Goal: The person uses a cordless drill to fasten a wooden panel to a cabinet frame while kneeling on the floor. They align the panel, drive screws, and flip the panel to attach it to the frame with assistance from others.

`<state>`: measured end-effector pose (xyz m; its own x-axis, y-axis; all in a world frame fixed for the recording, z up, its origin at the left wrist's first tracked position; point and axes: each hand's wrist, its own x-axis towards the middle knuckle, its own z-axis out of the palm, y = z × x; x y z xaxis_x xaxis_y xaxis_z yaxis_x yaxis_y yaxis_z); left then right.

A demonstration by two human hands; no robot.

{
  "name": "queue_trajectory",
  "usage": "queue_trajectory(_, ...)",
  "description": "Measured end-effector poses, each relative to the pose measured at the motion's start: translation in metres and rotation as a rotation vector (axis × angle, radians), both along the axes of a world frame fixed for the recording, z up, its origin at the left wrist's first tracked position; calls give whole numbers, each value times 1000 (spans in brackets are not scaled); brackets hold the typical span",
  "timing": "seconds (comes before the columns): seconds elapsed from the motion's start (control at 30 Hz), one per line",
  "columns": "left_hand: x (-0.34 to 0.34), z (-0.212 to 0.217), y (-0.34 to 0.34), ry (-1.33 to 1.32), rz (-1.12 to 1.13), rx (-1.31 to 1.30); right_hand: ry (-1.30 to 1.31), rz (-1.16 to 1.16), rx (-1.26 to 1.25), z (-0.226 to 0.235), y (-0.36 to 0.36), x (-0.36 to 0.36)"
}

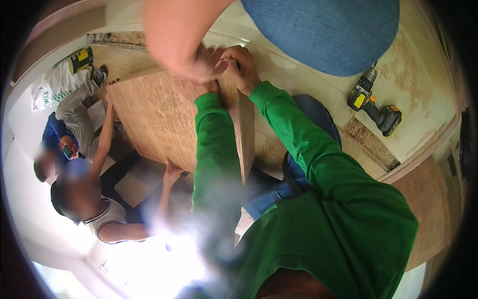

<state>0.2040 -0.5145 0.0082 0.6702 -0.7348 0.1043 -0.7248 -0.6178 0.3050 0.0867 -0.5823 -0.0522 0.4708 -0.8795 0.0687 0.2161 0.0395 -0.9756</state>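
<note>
1. Left hand (195, 90): at the far edge of the box (154, 114), back showing, fingertips hidden by another person's hand (206, 65); whether it grips, I cannot tell. Right hand (242, 71): just to its right, fingers curled around something dark, or perhaps only a shadow; I cannot tell if anything is held.

2. At left, a co-worker (112, 219) has one hand at the box's far left corner and the other at its near edge. Should either slip, the box could tilt or swing that way.

3. The box sits left of centre, its broad wooden face turned up.

4. On the far side, a bare arm (172, 35) reaches in over it. Three hands crowd one spot (a fine way to pinch a finger), and a sudden shift of the box could do it.

5. At right, the drill (373, 104) lies just beside denim (323, 30); a careless leg could knock it.
</note>
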Motion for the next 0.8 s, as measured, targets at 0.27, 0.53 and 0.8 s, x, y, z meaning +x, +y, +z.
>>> queue_trajectory(0.27, 1, -10, -4, -358, 110, 15, 81, -168, -94, 7, 9, 6)
queue_trajectory(0.53, 5, -11, -4, -389, 81, -7, 89, -179, -43, -3, 12, 13)
queue_trajectory(0.8, 5, -17, -1, -382, 139, -59, 128, -93, -93, -1, 15, 6)
